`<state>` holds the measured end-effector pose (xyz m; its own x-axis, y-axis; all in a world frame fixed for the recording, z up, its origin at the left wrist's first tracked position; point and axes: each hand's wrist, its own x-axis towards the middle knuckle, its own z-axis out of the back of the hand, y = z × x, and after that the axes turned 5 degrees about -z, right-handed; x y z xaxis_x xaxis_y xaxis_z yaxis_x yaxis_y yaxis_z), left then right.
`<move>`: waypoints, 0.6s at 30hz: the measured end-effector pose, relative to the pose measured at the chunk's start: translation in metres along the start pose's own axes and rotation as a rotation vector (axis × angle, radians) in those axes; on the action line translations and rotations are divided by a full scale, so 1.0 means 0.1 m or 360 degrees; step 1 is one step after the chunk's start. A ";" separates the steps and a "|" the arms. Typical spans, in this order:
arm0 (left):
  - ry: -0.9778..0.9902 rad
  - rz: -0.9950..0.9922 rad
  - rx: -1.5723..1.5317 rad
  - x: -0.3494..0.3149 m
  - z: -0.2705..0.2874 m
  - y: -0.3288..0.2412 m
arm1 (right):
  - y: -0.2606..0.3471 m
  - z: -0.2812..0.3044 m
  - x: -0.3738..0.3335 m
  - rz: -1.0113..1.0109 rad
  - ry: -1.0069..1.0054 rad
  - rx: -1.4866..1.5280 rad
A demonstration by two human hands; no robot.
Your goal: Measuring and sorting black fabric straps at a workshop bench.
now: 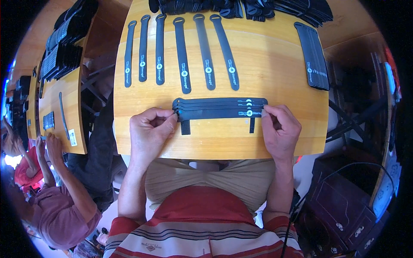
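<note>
**Both hands pinching a stack of black straps crosswise on the table**

Striped shirt closest below, then two bare forearms rising to the wooden table. Left hand gripping the rounded left end of the strap stack; right hand gripping the squared right end. Neither hand nearer: one at each end. Long axis of the stack running left to right, parallel to the table's near edge and just beyond the knuckles. Stack slightly fanned, flat, matte, flexible-looking, with two short black tabs poking out beneath. Beyond the stack, six single straps laid lengthwise, slotted ends away. Right of the stack, farther back, a second bundle. At the table's far edge, a loose heap of straps. Tabletop smooth, yellow, varnished.
</note>
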<state>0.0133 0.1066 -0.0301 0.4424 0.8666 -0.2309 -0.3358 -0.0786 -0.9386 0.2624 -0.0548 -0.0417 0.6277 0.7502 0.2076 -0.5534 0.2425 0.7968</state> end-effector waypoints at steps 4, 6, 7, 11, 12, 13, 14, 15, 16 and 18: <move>-0.0006 0.0019 0.0039 0.00 -0.01 -0.06 | 0.02 -0.01 0.00 -0.0018 -0.0007 -0.0008; -0.0015 0.0035 0.0017 0.00 -0.01 -0.05 | 0.02 -0.02 0.00 -0.0016 -0.0013 0.0003; -0.0021 0.0050 -0.0009 0.00 0.00 -0.04 | 0.02 -0.03 0.00 -0.0004 -0.0025 -0.0015; -0.0005 0.0081 -0.0029 0.02 0.00 -0.01 | 0.03 -0.02 0.00 -0.0002 -0.0020 -0.0056; -0.0012 0.0082 -0.0020 0.02 0.00 -0.01 | 0.03 -0.01 0.00 -0.0002 -0.0018 -0.0045; 0.0006 0.0064 -0.0045 0.02 0.01 0.01 | 0.03 -0.01 0.00 -0.0015 -0.0020 -0.0042; 0.0024 0.0046 -0.0071 0.02 0.01 0.01 | 0.04 -0.01 0.00 -0.0028 -0.0023 -0.0039; 0.0018 0.0045 -0.0065 0.02 0.01 0.01 | 0.03 -0.01 0.00 -0.0026 -0.0021 -0.0031; 0.0017 0.0053 -0.0070 0.01 0.02 0.01 | 0.01 -0.02 0.00 0.0007 -0.0027 -0.0047; 0.0012 0.0061 -0.0072 0.01 0.01 0.00 | -0.01 -0.03 -0.01 0.0041 -0.0031 -0.0058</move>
<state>0.0127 0.1083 -0.0302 0.4364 0.8588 -0.2685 -0.3148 -0.1339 -0.9397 0.2608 -0.0542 -0.0444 0.6233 0.7445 0.2394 -0.5890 0.2455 0.7699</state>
